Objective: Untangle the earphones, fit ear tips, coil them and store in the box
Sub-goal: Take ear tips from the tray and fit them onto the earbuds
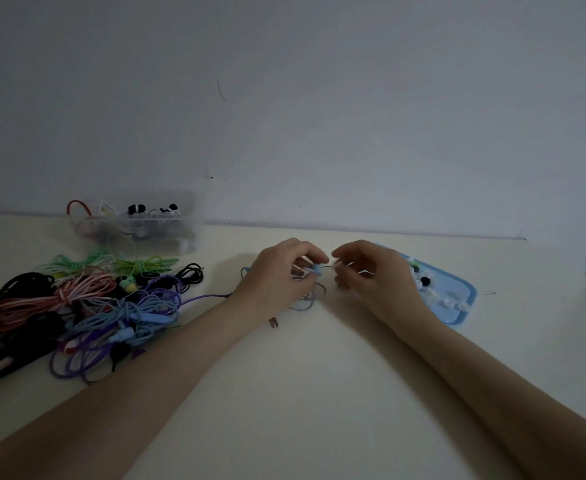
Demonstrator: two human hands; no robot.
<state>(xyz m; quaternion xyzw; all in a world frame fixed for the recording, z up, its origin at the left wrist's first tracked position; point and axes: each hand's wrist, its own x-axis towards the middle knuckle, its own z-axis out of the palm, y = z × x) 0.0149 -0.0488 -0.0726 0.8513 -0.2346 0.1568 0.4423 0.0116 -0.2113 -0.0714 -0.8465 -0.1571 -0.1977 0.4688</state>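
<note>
1. Nearest: broad bare stretch of smooth, matte cream worktop [302,410] between the two forearms, open to the lower frame edge; both forearms cut off by that edge.
2. Left of the left forearm: loose heap of tangled earphones [76,306], thin glossy cords in black, pink, purple, light blue and green; left part of the heap cut off by the frame edge and lost in shadow.
3. Just beside the left wrist: small metal jack plug [274,322] lying flat on the worktop.
4. Mid-distance, centre: left hand [281,271] with fingers curled, pinching a small light-blue earbud [315,270]; its thin cord [307,299] looped loosely on the worktop under the hand, partly hidden by the palm.
5. Right hand [371,271], fingers curled, pinching a tiny pale ear tip [336,266] just beside the earbud; touching or apart cannot be told.
6. Behind the right hand: flat light-blue plastic tray [464,292] with raised rim, holding small rounded white and black ear tips, near part hidden by the hand.
7. Farther left, by the wall: clear plastic box [135,226], rectangular, with coiled earphones inside, contents blurred.
8. Farthest: plain pale wall [319,116] meeting the worktop's back edge; open worktop right of the tray.
</note>
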